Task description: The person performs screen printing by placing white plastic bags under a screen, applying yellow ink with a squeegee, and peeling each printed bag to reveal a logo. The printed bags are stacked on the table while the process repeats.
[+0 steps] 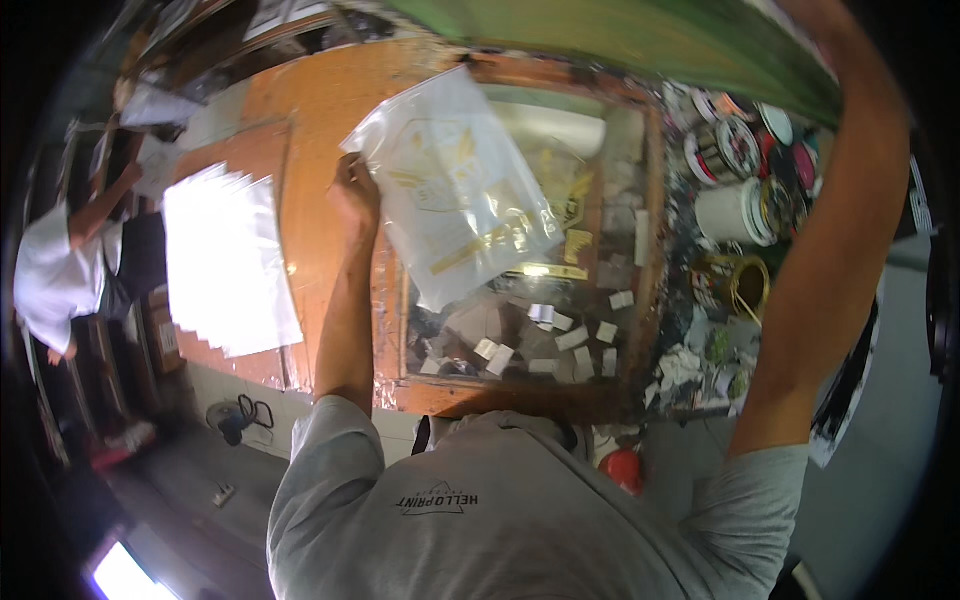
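Observation:
My left hand [357,192] is closed on the left edge of a translucent plastic bag [425,170] with a gold-yellow print. The bag is tilted, its lower part over a glass panel [480,325] set in a wooden frame. Beside the bag, more yellow print [575,205] shows at the glass. At the upper right, my right hand [818,28] is up at the edge of a raised green screen-printing frame [640,45] and appears to grip it; its fingers are partly hidden. The frame's far side runs out of view.
A fanned stack of white sheets [228,260] lies on the orange wooden table [315,110] to the left. Several small white pieces [575,338] show at the glass. Paint tubs [728,215] and an open can [735,280] crowd the right side. Another person [62,262] stands at far left.

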